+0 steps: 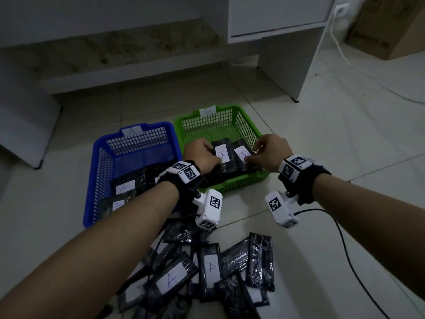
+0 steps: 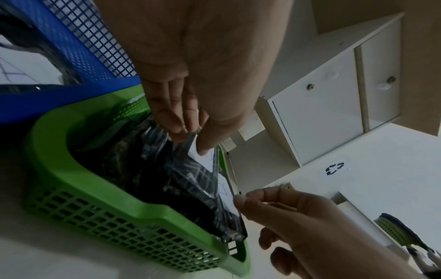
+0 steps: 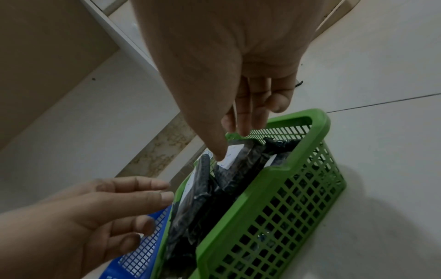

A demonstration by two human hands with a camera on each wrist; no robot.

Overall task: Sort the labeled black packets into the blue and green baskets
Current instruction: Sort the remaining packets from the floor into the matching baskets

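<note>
— Green basket (image 1: 241, 180) beside the blue basket (image 1: 96, 180): why both hands inside?

— Each sets down a B packet. Left hand (image 1: 202, 155) pinches one (image 1: 224, 155); right hand (image 1: 269, 150) pinches another (image 1: 243, 155).

— And wrist views?

— They show thumb-and-finger pinches; only the head view shows the unsorted pile (image 1: 207, 272) on the floor.

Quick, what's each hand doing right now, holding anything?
Left hand: pinching a B-labeled black packet in the green basket.
Right hand: fingers and thumb pinching the neighboring B-labeled packet in the same basket.
</note>
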